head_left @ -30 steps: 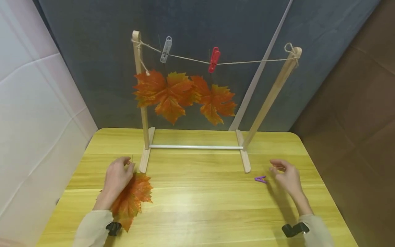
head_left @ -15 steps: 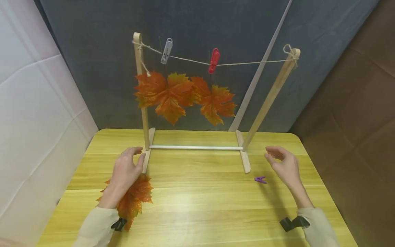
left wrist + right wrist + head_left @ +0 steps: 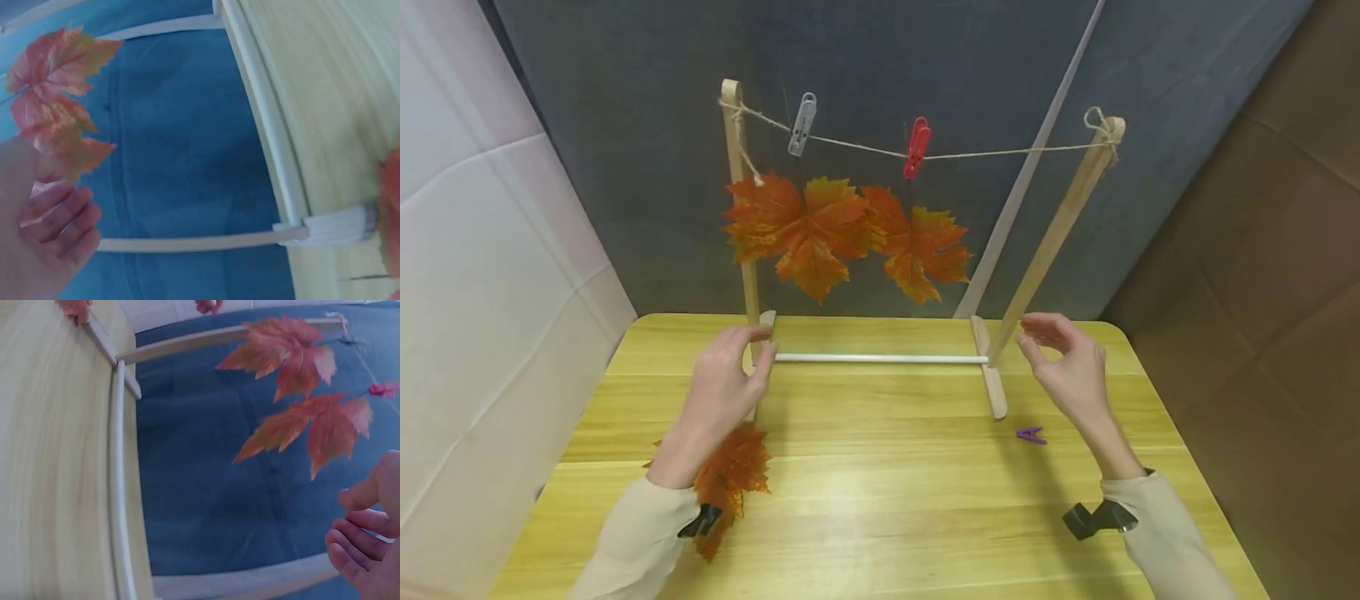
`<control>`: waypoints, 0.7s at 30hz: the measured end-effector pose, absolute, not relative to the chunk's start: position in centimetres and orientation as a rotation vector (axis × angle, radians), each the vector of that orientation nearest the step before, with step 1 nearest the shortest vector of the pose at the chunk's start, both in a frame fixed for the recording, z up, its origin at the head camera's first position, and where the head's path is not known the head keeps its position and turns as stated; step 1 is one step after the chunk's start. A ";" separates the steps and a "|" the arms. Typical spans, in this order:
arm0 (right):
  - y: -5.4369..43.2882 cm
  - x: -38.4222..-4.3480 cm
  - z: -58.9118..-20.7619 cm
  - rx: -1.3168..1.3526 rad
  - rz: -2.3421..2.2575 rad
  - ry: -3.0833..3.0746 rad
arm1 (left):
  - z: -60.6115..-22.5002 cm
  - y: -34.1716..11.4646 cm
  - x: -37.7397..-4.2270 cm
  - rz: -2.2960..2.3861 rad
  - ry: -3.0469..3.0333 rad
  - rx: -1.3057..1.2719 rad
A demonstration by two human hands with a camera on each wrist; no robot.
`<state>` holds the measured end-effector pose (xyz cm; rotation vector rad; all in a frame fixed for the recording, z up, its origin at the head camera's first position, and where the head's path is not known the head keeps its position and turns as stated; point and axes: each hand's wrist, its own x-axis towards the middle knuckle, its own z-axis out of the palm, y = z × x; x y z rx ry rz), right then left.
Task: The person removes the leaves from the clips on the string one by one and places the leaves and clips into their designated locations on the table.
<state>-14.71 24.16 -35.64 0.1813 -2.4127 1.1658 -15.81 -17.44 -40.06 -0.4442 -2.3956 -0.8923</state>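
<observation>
Holding nothing in left hand (image 3: 724, 379), centre left, or right hand (image 3: 1071, 372), centre right; using clips (image 3: 917, 148) on upper-centre string (image 3: 985, 154) for suspending leaves (image 3: 811, 227).

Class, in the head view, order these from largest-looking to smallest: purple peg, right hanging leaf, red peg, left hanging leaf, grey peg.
1. Left hanging leaf
2. Right hanging leaf
3. Grey peg and red peg, too alike to rank
4. Purple peg
</observation>
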 end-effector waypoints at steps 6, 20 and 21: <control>22.7 -15.6 -33.4 0.286 1.252 -2.311 | -39.1 -15.7 -16.5 -0.904 -2.400 -0.609; 20.3 -17.2 -29.3 0.360 1.271 -2.242 | -36.6 -13.0 -17.7 -0.977 -2.392 -0.737; 20.2 -17.2 -29.1 0.361 1.277 -2.239 | -36.4 -12.8 -17.9 -0.978 -2.387 -0.750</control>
